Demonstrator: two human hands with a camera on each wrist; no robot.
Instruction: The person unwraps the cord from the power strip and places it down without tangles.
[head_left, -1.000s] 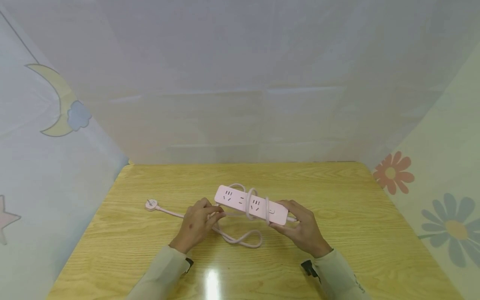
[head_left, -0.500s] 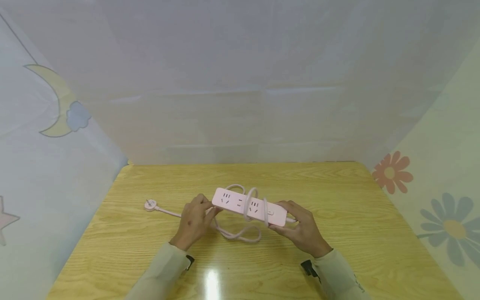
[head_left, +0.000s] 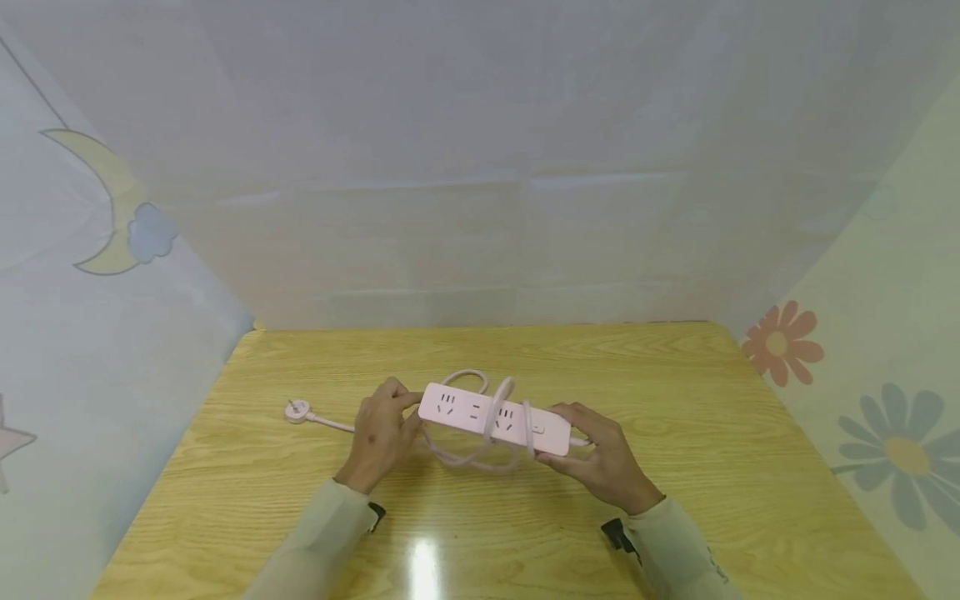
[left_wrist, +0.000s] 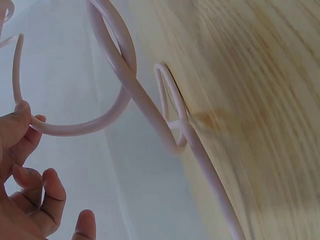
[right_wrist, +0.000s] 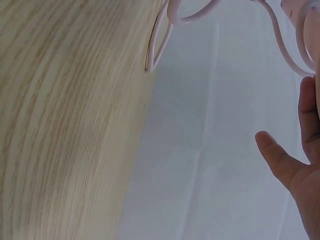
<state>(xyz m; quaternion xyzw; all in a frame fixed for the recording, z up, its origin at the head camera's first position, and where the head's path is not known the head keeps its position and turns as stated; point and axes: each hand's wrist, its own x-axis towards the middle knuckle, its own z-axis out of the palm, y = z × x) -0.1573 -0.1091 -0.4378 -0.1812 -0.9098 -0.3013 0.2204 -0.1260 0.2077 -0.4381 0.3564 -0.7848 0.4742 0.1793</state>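
A pale pink power strip (head_left: 453, 408) is held above the table, its right end a little lower than its left in the head view. Turns of its pink cord (left_wrist: 75, 131) wrap round its middle and right part. My right hand (head_left: 606, 467) grips the right end, thumb along the near edge and fingers on the far edge. Close to the left end, my left hand (head_left: 377, 435) pinches the cord between thumb and fingertip, as the left wrist view shows; its other fingers are loosely bent. More cord hangs in loops under the strip. The plug (head_left: 297, 410) lies on the table, left of my left hand.
The wood-grain table (head_left: 225, 508) reaches back to a pale cloth wall (head_left: 420, 250). Cloth with a moon print (head_left: 112, 200) stands on the left, and cloth with printed flowers (head_left: 906, 454) on the right.
The left hand has moved slightly left and away with the pinched cord. The strip has shifted a little left, its left end lower. The plug has crept slightly left; the right hand keeps its grip.
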